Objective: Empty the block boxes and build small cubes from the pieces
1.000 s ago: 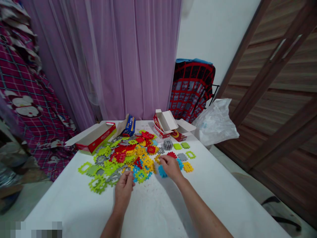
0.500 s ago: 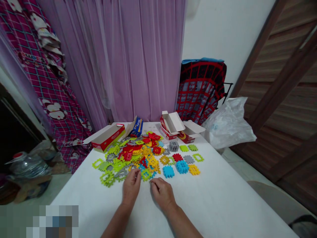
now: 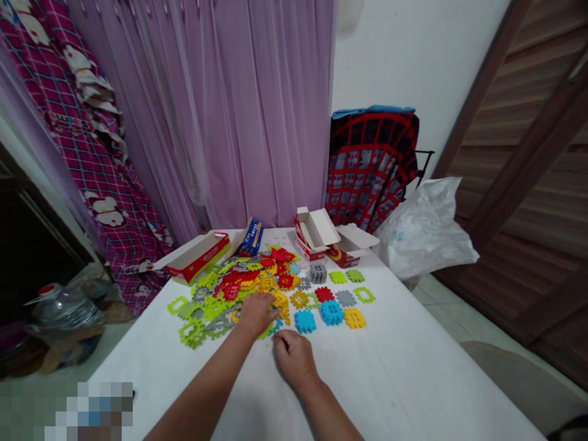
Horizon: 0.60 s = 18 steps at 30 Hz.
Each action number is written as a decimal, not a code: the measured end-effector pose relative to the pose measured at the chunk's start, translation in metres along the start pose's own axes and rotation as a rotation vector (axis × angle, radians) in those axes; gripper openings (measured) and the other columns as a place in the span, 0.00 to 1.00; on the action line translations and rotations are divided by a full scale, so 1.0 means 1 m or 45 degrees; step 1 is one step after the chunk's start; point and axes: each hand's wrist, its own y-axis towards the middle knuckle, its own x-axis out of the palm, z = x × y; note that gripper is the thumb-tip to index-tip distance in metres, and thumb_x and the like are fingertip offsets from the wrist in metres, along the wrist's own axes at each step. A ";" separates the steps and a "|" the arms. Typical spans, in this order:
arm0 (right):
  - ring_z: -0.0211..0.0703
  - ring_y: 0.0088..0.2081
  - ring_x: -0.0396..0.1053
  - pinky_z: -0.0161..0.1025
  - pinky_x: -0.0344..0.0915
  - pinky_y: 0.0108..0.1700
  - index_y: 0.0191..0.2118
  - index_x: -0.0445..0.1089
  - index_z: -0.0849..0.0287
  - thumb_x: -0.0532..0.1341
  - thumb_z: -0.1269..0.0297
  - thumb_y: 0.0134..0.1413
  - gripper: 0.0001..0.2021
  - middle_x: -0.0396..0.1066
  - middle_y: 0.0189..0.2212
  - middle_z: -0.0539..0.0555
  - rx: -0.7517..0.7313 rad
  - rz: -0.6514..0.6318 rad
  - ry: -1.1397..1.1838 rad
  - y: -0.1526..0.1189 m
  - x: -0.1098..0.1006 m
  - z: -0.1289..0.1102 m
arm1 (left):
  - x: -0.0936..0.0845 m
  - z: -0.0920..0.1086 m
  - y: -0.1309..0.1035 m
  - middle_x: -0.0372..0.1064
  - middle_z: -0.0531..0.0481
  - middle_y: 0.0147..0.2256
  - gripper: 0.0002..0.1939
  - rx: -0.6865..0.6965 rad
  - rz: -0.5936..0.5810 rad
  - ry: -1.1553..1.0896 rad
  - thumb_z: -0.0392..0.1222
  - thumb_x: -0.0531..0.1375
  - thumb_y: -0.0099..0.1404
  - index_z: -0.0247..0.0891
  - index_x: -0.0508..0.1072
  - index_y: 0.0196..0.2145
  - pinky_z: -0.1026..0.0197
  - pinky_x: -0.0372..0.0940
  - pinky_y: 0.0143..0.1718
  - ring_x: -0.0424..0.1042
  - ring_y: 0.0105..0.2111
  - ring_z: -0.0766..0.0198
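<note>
My left hand (image 3: 258,313) reaches over the near right part of a heap of plastic interlocking tiles (image 3: 215,306). Its fingers stretch down onto yellow and blue tiles, and the fingertips are partly hidden. On the white table just in front of the heap rests my right hand (image 3: 294,356), fingers curled in and nothing visible in them. To the right of the heap stand a blue tile stack (image 3: 331,312), a single-looking blue tile (image 3: 305,321), a yellow tile (image 3: 354,318), a red tile (image 3: 324,294) and a grey stack (image 3: 318,273).
Open boxes stand at the back: a red-and-green one (image 3: 198,260) on the left, a blue one (image 3: 252,237), and a red-and-white one (image 3: 315,236) beside another red box (image 3: 345,254). A white plastic bag (image 3: 422,229) hangs by the table's right edge.
My left hand has moved forward and right, from the heap's near edge onto the tiles. My right hand stays curled on the table. The view has shifted slightly.
</note>
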 end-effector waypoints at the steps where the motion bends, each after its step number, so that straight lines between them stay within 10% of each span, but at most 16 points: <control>1: 0.42 0.36 0.74 0.34 0.64 0.41 0.32 0.78 0.55 0.53 0.72 0.52 0.15 0.79 0.32 0.53 0.003 0.004 0.001 0.001 0.000 0.000 | -0.001 0.001 0.002 0.77 0.42 0.41 0.09 -0.017 -0.004 -0.001 0.45 0.65 0.56 0.42 0.78 0.35 0.46 0.58 0.53 0.71 0.47 0.48; 10: 0.43 0.35 0.74 0.35 0.65 0.39 0.35 0.77 0.56 0.53 0.66 0.54 0.14 0.78 0.31 0.54 0.047 0.083 0.180 0.002 0.003 0.003 | -0.011 -0.012 -0.017 0.75 0.46 0.33 0.15 -0.307 0.164 -0.374 0.51 0.53 0.63 0.39 0.73 0.30 0.55 0.65 0.42 0.73 0.39 0.55; 18: 0.38 0.23 0.67 0.35 0.65 0.25 0.43 0.72 0.59 0.64 0.45 0.45 0.25 0.74 0.28 0.52 0.376 0.199 1.062 0.011 0.006 0.005 | 0.002 -0.003 -0.069 0.71 0.52 0.24 0.23 -0.570 0.092 -0.994 0.64 0.56 0.52 0.39 0.67 0.28 0.67 0.57 0.18 0.70 0.23 0.65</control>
